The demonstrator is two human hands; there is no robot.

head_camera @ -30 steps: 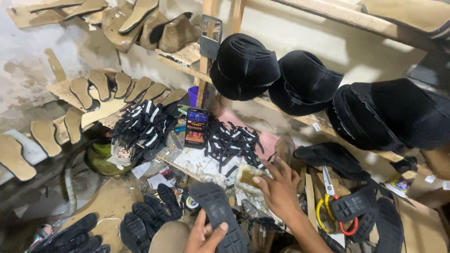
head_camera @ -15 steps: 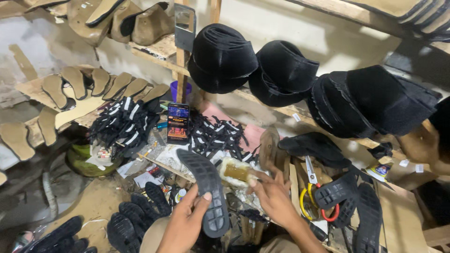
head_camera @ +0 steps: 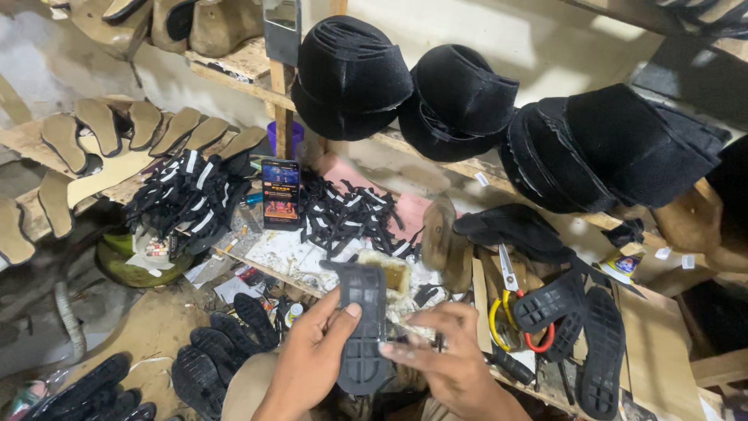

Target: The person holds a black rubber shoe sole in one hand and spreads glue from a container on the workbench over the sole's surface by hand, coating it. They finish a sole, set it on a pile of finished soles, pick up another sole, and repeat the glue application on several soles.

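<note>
Black rubber sole [head_camera: 361,327] gripped upright by left hand [head_camera: 312,360], fingers clamped on its edge; right hand [head_camera: 448,362] pinches sm. tool at sole's side, w/ scissors [head_camera: 510,300] nearby.

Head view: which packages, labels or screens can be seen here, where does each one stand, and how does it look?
Phone: upright against the wooden post, lit screen, dark with orange and red.
Small tube or pack: right, under the black stacks, white with blue and orange.
White tags: right, near the wooden block, small squares.
Small packet: left, under the black straps, white with red.
</note>
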